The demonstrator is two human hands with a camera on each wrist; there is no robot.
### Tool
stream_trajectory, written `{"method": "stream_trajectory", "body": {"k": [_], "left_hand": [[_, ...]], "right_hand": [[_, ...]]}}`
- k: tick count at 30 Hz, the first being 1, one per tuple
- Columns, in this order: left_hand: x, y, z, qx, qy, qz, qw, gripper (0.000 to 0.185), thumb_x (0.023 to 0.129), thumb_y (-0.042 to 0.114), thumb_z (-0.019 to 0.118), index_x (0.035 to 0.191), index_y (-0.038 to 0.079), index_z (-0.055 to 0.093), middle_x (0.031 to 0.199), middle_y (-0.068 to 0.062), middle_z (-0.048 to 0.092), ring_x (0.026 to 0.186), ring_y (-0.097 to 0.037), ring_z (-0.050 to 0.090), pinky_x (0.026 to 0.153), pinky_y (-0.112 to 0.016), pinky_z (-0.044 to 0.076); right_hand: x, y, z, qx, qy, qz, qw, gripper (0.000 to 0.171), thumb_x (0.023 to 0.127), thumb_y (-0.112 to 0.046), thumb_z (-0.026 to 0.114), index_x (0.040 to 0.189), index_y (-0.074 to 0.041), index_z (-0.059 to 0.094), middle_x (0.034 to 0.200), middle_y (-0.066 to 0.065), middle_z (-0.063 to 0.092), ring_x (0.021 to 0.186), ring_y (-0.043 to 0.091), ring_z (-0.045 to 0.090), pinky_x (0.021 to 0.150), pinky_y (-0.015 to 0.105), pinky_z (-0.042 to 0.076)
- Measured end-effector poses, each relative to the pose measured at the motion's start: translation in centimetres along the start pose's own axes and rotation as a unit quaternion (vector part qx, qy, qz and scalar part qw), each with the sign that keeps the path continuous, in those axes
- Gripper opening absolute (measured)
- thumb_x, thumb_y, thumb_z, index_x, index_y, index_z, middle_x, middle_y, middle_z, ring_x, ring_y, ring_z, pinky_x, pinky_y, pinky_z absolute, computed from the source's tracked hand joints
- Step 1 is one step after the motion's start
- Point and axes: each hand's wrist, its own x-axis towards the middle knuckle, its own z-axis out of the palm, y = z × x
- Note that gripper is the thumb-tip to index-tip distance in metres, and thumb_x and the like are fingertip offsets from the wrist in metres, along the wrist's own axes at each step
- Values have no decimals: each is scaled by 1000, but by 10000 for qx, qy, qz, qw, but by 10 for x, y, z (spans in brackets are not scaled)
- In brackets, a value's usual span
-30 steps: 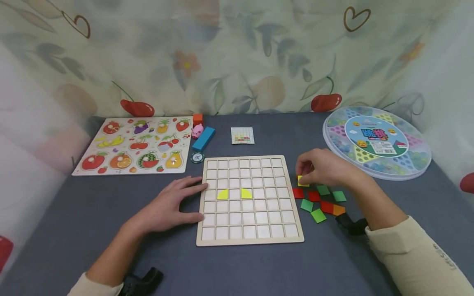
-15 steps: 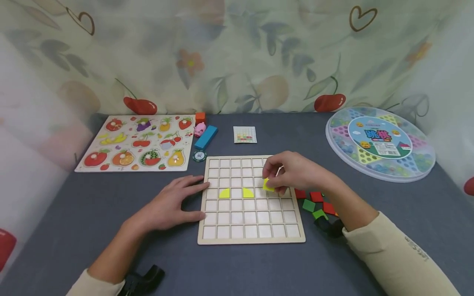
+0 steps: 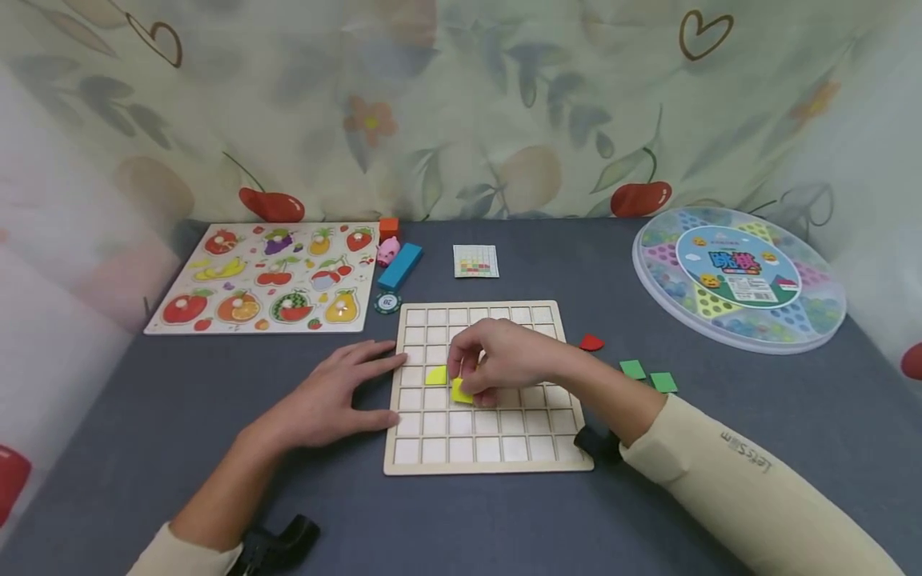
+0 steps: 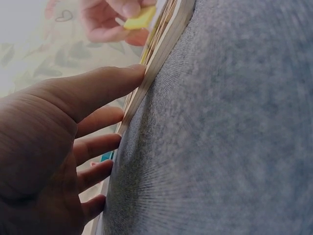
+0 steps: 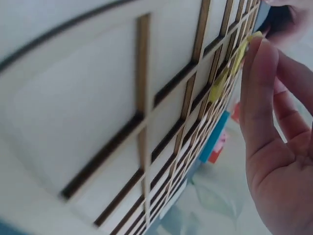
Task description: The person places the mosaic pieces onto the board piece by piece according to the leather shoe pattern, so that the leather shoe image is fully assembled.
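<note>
— Two hands at the grid board [image 3: 487, 448]?
— Yes. Right hand [image 3: 504, 364] pinches a yellow tile [image 3: 461, 391] under its fingertips, over the board. Left hand [image 3: 327, 400] lies flat, fingers straight against the board's edge.

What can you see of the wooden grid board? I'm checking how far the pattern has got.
The wooden grid board is a pale, square tray of small square cells, seven by seven, lying flat on the grey table. One yellow tile sits in a cell in its fourth row. The right hand pinches a second yellow tile just above the cells, hiding some of them. The left hand rests with straight fingers against the board's left edge.
</note>
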Motion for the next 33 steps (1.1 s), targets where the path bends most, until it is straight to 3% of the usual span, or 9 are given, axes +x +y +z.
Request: {"method": "stream_trajectory", "body": {"k": [9,18,26,33], "left_hand": [[0,-1,-1,-10,15,-6,10000,78,89,50,77,157,25,47,168,-8,33,152,-41,26,115,-71,29],[0,-1,-1,-34,-5,-13,10000,78,89,48,78,157,24,47,168,-8,33,153,-41,25,116,-71,28],[-3,-1,1,-51,33,-30,10000,78,89,49,78,157,24,48,167,-9,34,152,-41,27,115,-70,29],[-1,0,0,53,31,20,10000,78,89,49,78,156,23,48,167,-9,35,150,-41,28,115,-70,30]], "right_hand": [[8,-5,8,-777,53,-66,9969,12,88,2,74,89,-10,70,77,2,66,64,13,66,69,27,55],[7,-11,16,-1689,446,-137,9845,15,85,1,75,85,-14,77,71,-6,64,69,9,55,68,25,47],[3,-10,18,-1747,542,-161,9830,17,84,0,74,90,-16,76,75,-6,64,71,10,56,68,25,47],[-25,-2,-2,-1308,713,-163,9887,16,89,-4,71,95,-18,78,85,-6,69,80,11,64,77,30,53]]}}
